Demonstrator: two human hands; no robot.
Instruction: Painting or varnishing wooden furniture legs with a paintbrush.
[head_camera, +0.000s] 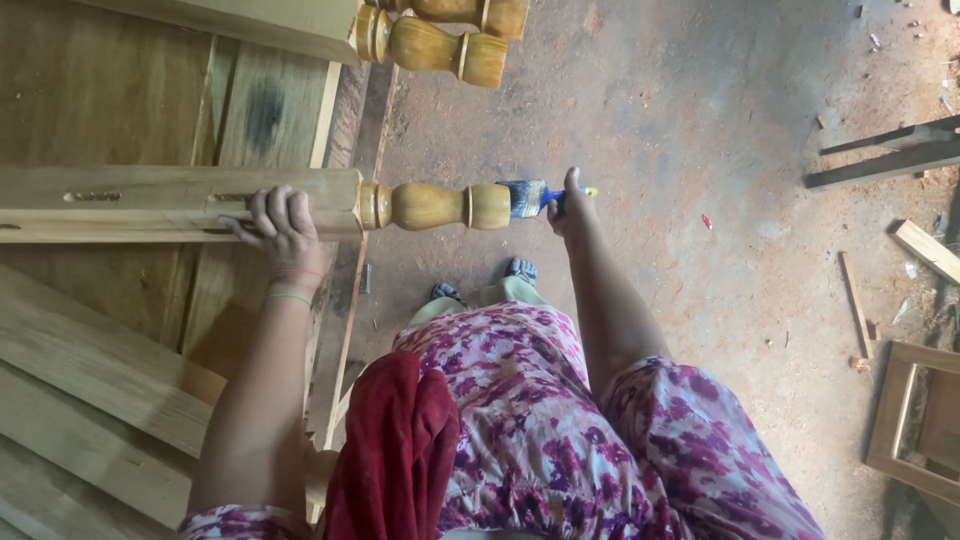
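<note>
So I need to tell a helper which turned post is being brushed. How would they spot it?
Start at the stacked planks on the left. The post juts from them, left hand on its square part. Unlike the posts above, a blue-handled brush in the right hand touches its tip.

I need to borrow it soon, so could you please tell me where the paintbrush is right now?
In the head view, the paintbrush is in the right hand, centre frame, its bristles against the end of the turned wooden leg that the left hand steadies.
</note>
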